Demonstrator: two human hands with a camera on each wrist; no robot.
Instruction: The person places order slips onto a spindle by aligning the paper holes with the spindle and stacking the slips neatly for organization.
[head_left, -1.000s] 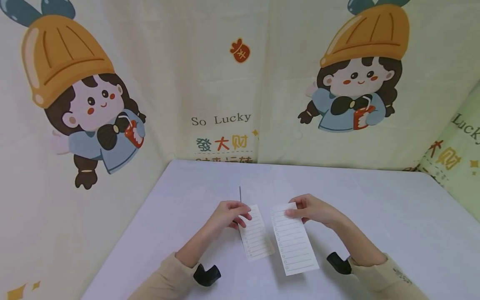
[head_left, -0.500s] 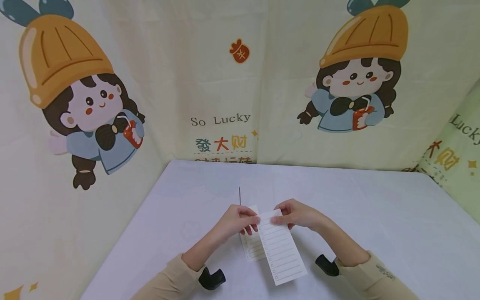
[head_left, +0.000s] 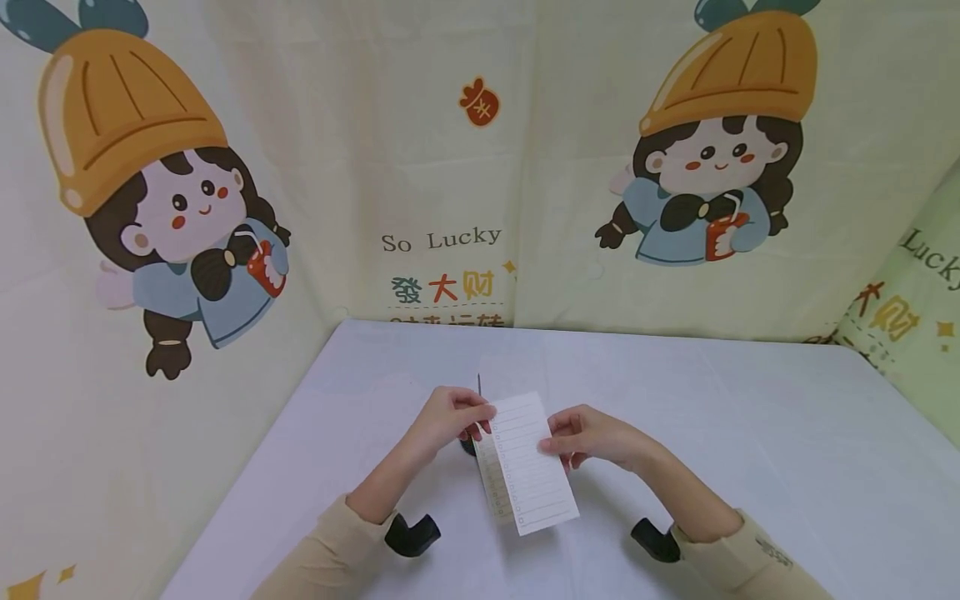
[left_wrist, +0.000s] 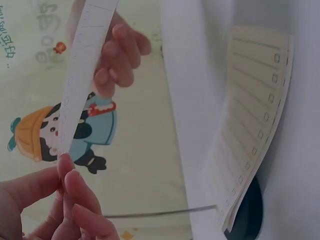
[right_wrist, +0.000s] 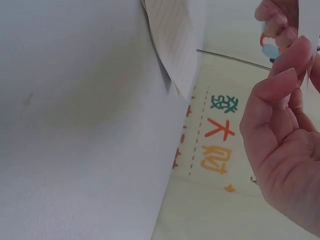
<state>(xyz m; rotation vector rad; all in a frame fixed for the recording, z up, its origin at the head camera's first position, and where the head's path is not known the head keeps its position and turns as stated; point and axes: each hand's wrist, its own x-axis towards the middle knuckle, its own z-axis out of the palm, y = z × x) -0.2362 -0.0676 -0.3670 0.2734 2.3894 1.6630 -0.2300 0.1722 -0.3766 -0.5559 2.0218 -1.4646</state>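
Observation:
A white lined checklist slip (head_left: 536, 479) hangs tilted above the table. My left hand (head_left: 448, 414) pinches its upper left edge between thumb and fingertips, while my right hand (head_left: 596, 435) pinches the right edge. Behind and below it, several similar slips (left_wrist: 260, 95) lie stacked with their outer parts curving upward. A thin upright metal rod (left_wrist: 165, 210) rises from the end of that stack, over a dark round base (left_wrist: 249, 210); together they look like a paper spike. In the head view, my left hand and the held slip hide most of the rod and base.
The white table (head_left: 712, 417) runs back to a cream printed curtain (head_left: 570, 208) with cartoon figures. Black wrist-worn pieces (head_left: 412, 535) stick out near both sleeves, close above the tabletop.
My right hand has brought the slip leftward over the stack, and my left hand has taken hold of its edge. Both hands have since lifted it up and left, toward the rod.

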